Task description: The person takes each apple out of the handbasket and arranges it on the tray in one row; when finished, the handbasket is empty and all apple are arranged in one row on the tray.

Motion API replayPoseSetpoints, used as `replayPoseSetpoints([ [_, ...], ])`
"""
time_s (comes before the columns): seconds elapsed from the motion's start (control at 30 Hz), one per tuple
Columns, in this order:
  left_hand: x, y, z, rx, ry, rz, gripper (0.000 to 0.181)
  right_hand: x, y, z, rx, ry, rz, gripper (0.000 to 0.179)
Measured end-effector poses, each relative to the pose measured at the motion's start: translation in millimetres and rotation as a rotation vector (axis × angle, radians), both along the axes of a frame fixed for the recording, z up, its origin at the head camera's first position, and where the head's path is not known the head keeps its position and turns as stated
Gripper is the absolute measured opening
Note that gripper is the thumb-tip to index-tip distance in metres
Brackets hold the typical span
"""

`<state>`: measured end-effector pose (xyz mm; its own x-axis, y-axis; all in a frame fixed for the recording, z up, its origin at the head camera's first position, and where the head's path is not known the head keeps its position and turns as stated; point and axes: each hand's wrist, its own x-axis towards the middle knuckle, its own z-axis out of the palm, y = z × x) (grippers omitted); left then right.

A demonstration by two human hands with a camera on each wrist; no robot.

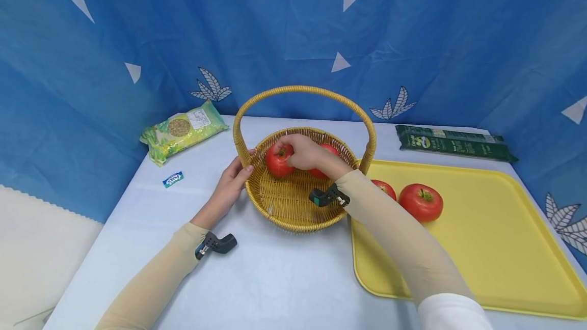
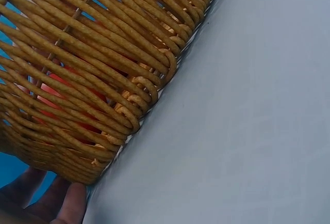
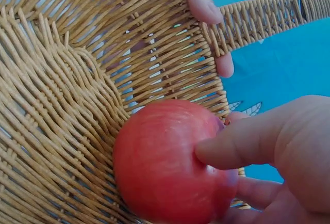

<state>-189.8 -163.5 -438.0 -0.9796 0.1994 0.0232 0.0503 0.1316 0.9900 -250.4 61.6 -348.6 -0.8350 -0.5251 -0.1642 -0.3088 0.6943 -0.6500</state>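
Note:
A round wicker basket point(image 1: 298, 213) with a tall arched handle stands in front of me. At its left side my left hand point(image 1: 231, 180) grips the rim by the handle's foot, thumb over the edge and fingers outside the wall. In the left wrist view, fingertips point(image 2: 72, 203) rest low against the weave. My right hand point(image 1: 304, 152) reaches into the basket and holds a red tomato point(image 1: 277, 164) against the left inner wall. The right wrist view has thumb and fingers around the tomato point(image 3: 165, 167). Another tomato point(image 1: 331, 149) lies in the basket, partly hidden behind the right wrist.
On the right is a yellow tray point(image 1: 481, 248) carrying a tomato point(image 1: 421, 202) and one partly covered by my right arm point(image 1: 385, 187). A green packet point(image 1: 454, 142) lies behind it. Back left are a yellow-green bag point(image 1: 183, 131) and a small blue-green wrapper point(image 1: 172, 179).

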Motion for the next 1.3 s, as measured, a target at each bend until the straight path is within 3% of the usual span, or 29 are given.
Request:
replayPoseSetpoints([
  [0.2, -0.6, 0.9, -0.5, 0.012, 0.003, 0.004, 0.051, 0.5, -1.8, -2.8, 0.031, 0.036, 0.061, 0.027],
  [0.57, -0.8, -0.2, -2.2, -0.003, 0.013, -0.003, 0.052, 3.2, -9.6, -13.1, -0.040, 0.029, 0.183, 0.021],
  [0.97, -2.0, 0.7, -1.0, -0.001, 0.010, 0.003, 0.050, 0.6, -7.9, -14.4, -0.082, -0.036, 0.189, 0.036],
  [1.3, -0.8, 0.6, -0.5, 0.003, 0.019, 0.001, 0.050, -0.8, -6.0, -14.6, -0.114, -0.106, 0.183, 0.037],
])
